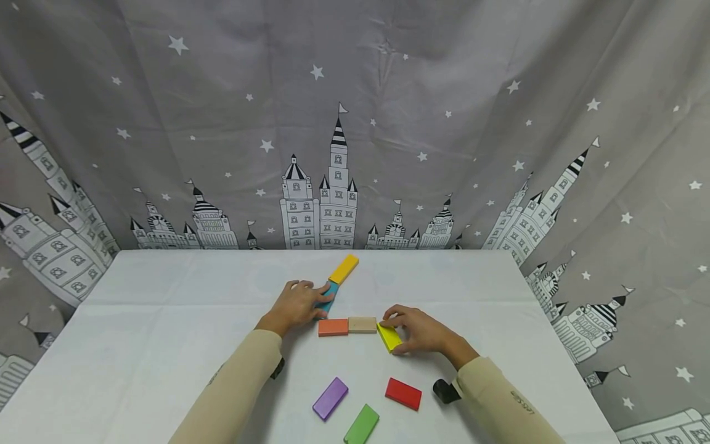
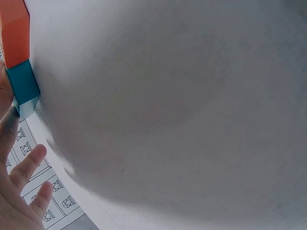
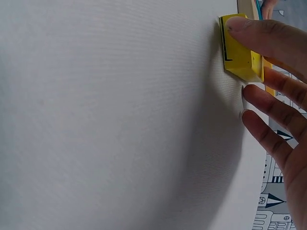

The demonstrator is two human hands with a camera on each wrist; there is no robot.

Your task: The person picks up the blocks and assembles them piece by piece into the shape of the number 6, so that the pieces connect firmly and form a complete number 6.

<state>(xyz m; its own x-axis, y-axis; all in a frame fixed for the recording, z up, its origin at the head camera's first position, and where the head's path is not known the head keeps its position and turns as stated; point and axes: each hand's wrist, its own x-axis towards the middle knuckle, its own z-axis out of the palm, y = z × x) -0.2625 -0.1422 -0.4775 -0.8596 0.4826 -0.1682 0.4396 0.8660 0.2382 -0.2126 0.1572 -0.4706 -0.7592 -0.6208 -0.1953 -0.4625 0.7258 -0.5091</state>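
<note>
My left hand (image 1: 298, 303) pinches a blue block (image 1: 333, 288) between thumb and finger on the white table. A golden-yellow block (image 1: 344, 269) continues in line from its far end. Near the blue block's close end lies an orange block (image 1: 333, 328), with a natural wood block (image 1: 363, 325) set end to end on its right. My right hand (image 1: 420, 330) holds a bright yellow block (image 1: 390, 337), slanted at the right end of the wood block. In the right wrist view, the thumb lies on the yellow block (image 3: 240, 52); the lower fingers are spread apart from it.
Toward the near side of the table (image 1: 166, 345) lie a purple block (image 1: 330, 399), a green block (image 1: 362, 424) and a red block (image 1: 403, 394). A grey curtain (image 1: 355, 61) printed with castles and stars hangs behind the table's far edge.
</note>
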